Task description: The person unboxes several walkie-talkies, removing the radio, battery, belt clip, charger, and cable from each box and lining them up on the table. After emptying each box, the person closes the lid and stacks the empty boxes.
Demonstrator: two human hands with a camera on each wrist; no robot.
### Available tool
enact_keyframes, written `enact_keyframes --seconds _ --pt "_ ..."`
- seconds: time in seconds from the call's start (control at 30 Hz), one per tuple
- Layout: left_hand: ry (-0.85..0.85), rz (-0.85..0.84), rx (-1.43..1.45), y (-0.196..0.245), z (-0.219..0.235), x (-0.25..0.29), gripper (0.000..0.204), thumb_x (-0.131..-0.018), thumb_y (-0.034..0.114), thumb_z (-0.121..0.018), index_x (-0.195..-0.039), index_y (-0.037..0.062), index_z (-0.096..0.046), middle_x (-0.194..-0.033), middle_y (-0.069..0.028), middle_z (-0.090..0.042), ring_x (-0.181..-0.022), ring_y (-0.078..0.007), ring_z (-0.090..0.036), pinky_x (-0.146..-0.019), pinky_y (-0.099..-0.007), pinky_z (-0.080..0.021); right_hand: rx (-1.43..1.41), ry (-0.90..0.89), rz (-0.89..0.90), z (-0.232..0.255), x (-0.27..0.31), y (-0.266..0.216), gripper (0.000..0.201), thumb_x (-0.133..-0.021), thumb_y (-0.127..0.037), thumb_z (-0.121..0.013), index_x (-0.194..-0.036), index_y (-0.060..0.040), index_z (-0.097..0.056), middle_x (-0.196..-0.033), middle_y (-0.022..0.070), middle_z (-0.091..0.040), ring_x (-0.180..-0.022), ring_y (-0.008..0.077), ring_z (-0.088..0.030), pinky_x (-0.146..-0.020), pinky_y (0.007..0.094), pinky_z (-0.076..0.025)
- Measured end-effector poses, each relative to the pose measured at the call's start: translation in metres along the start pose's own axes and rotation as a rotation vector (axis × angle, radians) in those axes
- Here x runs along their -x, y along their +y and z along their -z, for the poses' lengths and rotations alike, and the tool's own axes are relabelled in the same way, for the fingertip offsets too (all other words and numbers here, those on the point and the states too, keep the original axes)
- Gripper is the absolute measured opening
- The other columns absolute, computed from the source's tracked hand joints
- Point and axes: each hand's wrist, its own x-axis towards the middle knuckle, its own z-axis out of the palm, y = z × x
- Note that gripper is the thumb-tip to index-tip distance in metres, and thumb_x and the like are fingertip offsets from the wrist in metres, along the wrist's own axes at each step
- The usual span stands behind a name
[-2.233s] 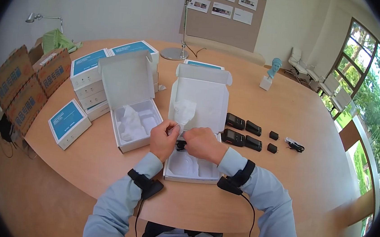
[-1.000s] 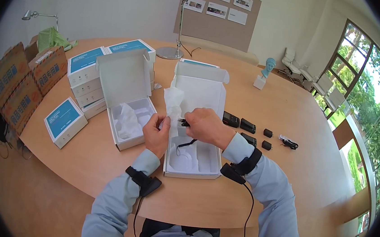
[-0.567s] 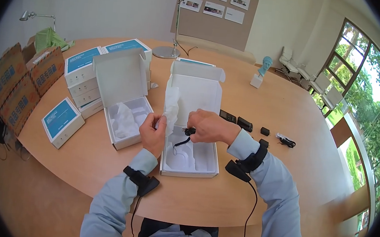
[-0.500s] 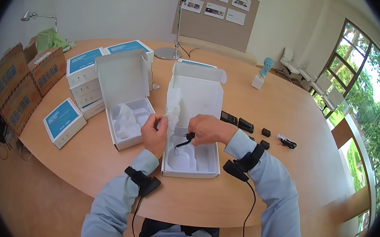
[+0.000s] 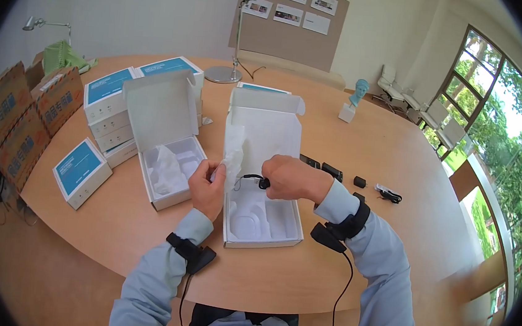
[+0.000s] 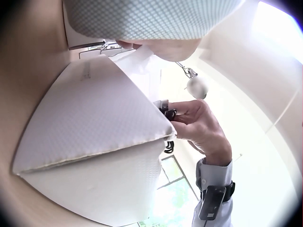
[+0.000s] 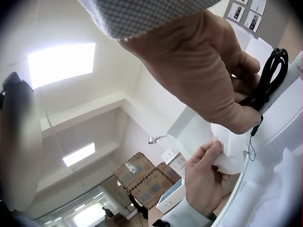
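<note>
Counter (image 5: 429, 227) bears the open white box (image 5: 263, 245) toward six o'clock. At the box's nine o'clock, my left hand (image 5: 209, 191) pinches white wrapping (image 5: 234, 148), fingers narrow; my right hand (image 5: 297, 178), toward one, has fingers curled round black cable (image 5: 264, 183).

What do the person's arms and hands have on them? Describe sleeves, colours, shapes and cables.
The left sleeve and right sleeve are long and pale blue, finely checked close up. Over each cuff is a black strap bearing a small black box-shaped camera, with a thin black cable. The left hand and right hand wear no gloves.
</note>
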Motion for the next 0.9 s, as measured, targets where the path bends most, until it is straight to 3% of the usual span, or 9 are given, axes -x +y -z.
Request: enact_keyframes --seconds 0.07,0.17,0.33,0.43,0.6,0.67,0.8,0.9 --pt "0.009 0.02 -0.018 -0.006 0.003 -0.001 0.011 -0.098 0.009 -0.067 -0.095 -0.0023 -0.066 -0.079 -0.0001 -0.064 -0.073 -0.0067 -0.055 -0.067 -0.0249 -0.047 -0.026 0.213 0.011 0.016 0.041 0.017 0.024 -0.076 -0.015 -0.071 -0.092 0.003 -0.07 -0.095 0.0216 -0.068 -0.097 0.0405 -0.064 -0.086 0.0469 -0.053" --pt "-0.014 -0.004 0.052 -0.004 0.0 -0.002 0.01 -0.099 0.008 -0.066 -0.094 -0.001 -0.065 -0.08 0.0018 -0.061 -0.072 -0.0051 -0.052 -0.064 -0.0234 -0.043 0.054 0.354 -0.063 0.018 0.105 0.079 0.021 -0.078 -0.015 -0.069 -0.09 0.0023 -0.071 -0.09 0.021 -0.067 -0.094 0.04 -0.064 -0.086 0.047 -0.053" --pt "-0.012 -0.033 0.005 0.001 -0.001 0.0 0.011 -0.101 0.01 -0.066 -0.096 -0.0006 -0.065 -0.08 0.0031 -0.06 -0.072 -0.0048 -0.051 -0.066 -0.0221 -0.042 0.136 0.155 -0.501 -0.022 0.205 0.194 0.025 -0.076 -0.016 -0.069 -0.091 0.0046 -0.071 -0.095 0.024 -0.069 -0.097 0.0421 -0.066 -0.085 0.0471 -0.055" --pt "-0.007 -0.029 -0.013 0.003 -0.001 0.0 0.012 -0.101 0.01 -0.065 -0.095 -0.0007 -0.065 -0.081 0.003 -0.061 -0.072 -0.0046 -0.051 -0.066 -0.0221 -0.042 0.116 0.145 -0.618 -0.065 0.251 0.243 0.025 -0.075 -0.017 -0.069 -0.089 0.0042 -0.072 -0.094 0.0248 -0.069 -0.092 0.0422 -0.067 -0.084 0.0477 -0.056" --pt "-0.018 -0.018 -0.022 -0.004 0.002 -0.003 0.013 -0.102 0.011 -0.065 -0.096 -0.0007 -0.065 -0.084 0.0016 -0.063 -0.076 -0.0059 -0.054 -0.071 -0.0232 -0.046 0.027 0.138 -0.701 -0.11 0.289 0.262 0.023 -0.077 -0.018 -0.07 -0.087 0.0016 -0.074 -0.09 0.0256 -0.069 -0.089 0.0413 -0.068 -0.083 0.0487 -0.056" --pt "-0.028 -0.028 -0.02 -0.006 0.003 -0.004 0.013 -0.102 0.011 -0.064 -0.097 -0.0005 -0.065 -0.084 0.0016 -0.063 -0.076 -0.006 -0.054 -0.071 -0.0232 -0.046 0.017 0.186 -0.598 -0.129 0.294 0.268 0.022 -0.079 -0.019 -0.07 -0.09 -0.0011 -0.075 -0.094 0.0239 -0.07 -0.091 0.0413 -0.068 -0.083 0.0496 -0.056" --pt "-0.038 -0.011 -0.02 -0.012 0.006 -0.004 0.014 -0.102 0.012 -0.065 -0.097 -0.0002 -0.065 -0.084 0.0017 -0.062 -0.077 -0.0061 -0.053 -0.071 -0.0231 -0.045 0.035 0.185 -0.633 -0.157 0.299 0.276 0.024 -0.08 -0.021 -0.071 -0.092 -0.0011 -0.074 -0.099 0.0215 -0.07 -0.093 0.0418 -0.068 -0.083 0.0499 -0.055" --pt "-0.035 0.004 -0.028 -0.015 0.007 -0.006 0.014 -0.102 0.013 -0.065 -0.097 -0.0002 -0.065 -0.084 0.002 -0.062 -0.076 -0.006 -0.053 -0.071 -0.0229 -0.045 0.046 0.286 -0.507 -0.16 0.303 0.282 0.025 -0.081 -0.023 -0.071 -0.094 -0.0014 -0.074 -0.103 0.0197 -0.07 -0.097 0.0414 -0.067 -0.086 0.0492 -0.055"
